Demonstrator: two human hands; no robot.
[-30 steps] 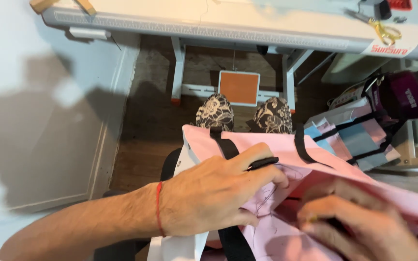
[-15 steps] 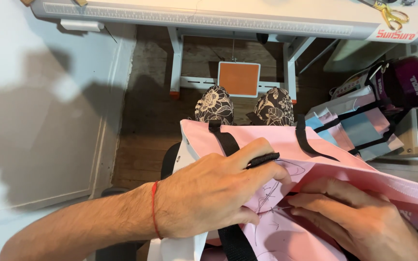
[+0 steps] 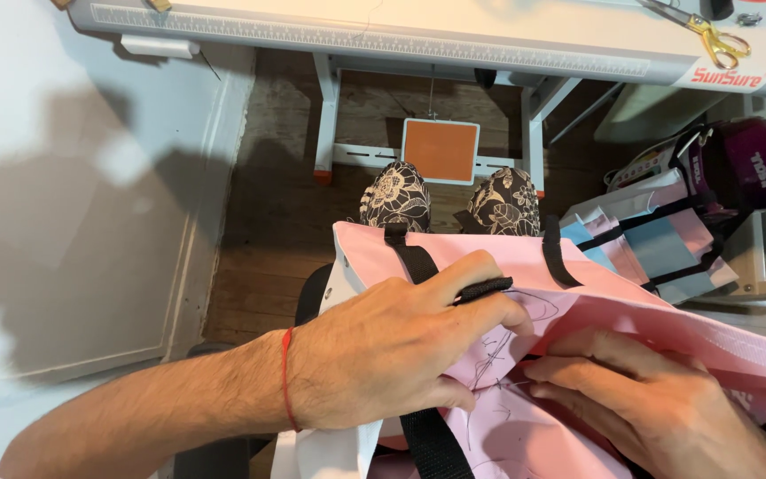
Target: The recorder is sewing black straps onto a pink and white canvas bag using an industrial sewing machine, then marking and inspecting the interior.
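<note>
A pink fabric bag (image 3: 631, 310) with black webbing straps (image 3: 411, 257) lies across my lap. My left hand (image 3: 392, 350) rests on top of it, fingers curled over a black strap and bunching the pink cloth. My right hand (image 3: 658, 408) lies lower right, fingertips pressed into a fold of the pink fabric where loose dark threads (image 3: 498, 355) show. A red string circles my left wrist (image 3: 286, 377).
A white sewing table (image 3: 436, 35) spans the top, with yellow-handled scissors (image 3: 711, 35) on it. An orange foot pedal (image 3: 440, 151) sits under it, behind my patterned shoes (image 3: 449, 200). Bags and fabric (image 3: 684, 213) pile at right. A white panel (image 3: 82, 195) stands at left.
My right hand has slid left and deeper into the pink fold. The left hand keeps its hold on the strap. The view tilted down slightly.
</note>
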